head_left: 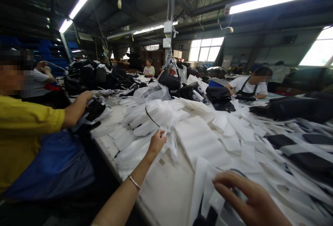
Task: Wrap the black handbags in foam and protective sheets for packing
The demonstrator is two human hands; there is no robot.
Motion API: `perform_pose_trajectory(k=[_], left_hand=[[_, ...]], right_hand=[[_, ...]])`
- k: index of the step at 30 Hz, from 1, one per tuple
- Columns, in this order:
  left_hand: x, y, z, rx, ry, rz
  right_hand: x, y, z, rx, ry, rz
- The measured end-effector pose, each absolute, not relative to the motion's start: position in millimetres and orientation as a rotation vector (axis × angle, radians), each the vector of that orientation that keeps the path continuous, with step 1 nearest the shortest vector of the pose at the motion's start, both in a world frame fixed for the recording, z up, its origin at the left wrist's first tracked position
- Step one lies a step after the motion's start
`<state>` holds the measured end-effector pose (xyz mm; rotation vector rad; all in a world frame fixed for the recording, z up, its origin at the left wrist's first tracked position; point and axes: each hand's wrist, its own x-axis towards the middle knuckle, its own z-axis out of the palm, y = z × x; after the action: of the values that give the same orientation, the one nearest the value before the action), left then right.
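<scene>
My left hand, with a bangle at its wrist, reaches out over the table and pinches the edge of a clear plastic bag. That bag hangs from a heap of thin translucent bags, on which a thin black strap lies. At the lower right, my right hand hovers above white foam sheets, slightly blurred, its fingers apart and nothing visible in them. Below it, partly cut off by the frame, is a black item among clear plastic.
White foam pieces cover much of the table. Black bags are piled farther back, and black padded pieces lie right. A person in a yellow shirt works close on the left; another person leans in at right.
</scene>
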<state>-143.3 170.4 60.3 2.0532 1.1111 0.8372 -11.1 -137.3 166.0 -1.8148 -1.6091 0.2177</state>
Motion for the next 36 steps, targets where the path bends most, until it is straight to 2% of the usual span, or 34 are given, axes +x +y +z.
perform_pose_trajectory(k=[3, 9, 13, 18, 26, 28, 30, 33, 36], left_hand=[[-150, 147, 56, 2.023, 1.013, 0.914], [-182, 152, 63, 2.107, 0.996, 1.041], [-206, 189, 60, 2.194, 1.31, 1.026], [-227, 211, 55, 2.335, 1.547, 0.688], [-334, 209, 111, 2.254, 2.11, 0.497], [-350, 194, 125, 2.316, 2.169, 0.649], [-351, 171, 138, 2.55, 2.054, 0.968], [-326, 128, 157, 2.981, 1.484, 1.46], [-284, 86, 179, 3.147, 0.898, 1.683]], right_hand=[[-10, -47, 179, -1.84, -1.561, 0.434], [-36, 74, 152, -2.028, -1.654, 0.461], [-58, 87, 133, -1.988, -1.789, 0.476], [-63, 76, 134, -1.998, -1.887, 0.528], [-37, 46, 174, -2.202, -1.899, 0.21], [-39, 38, 187, -2.082, -1.921, 0.05], [-49, 27, 202, -1.831, -1.965, -0.165], [-74, 4, 229, -1.414, -2.115, -0.459], [-95, -22, 255, -1.29, -2.277, -0.489]])
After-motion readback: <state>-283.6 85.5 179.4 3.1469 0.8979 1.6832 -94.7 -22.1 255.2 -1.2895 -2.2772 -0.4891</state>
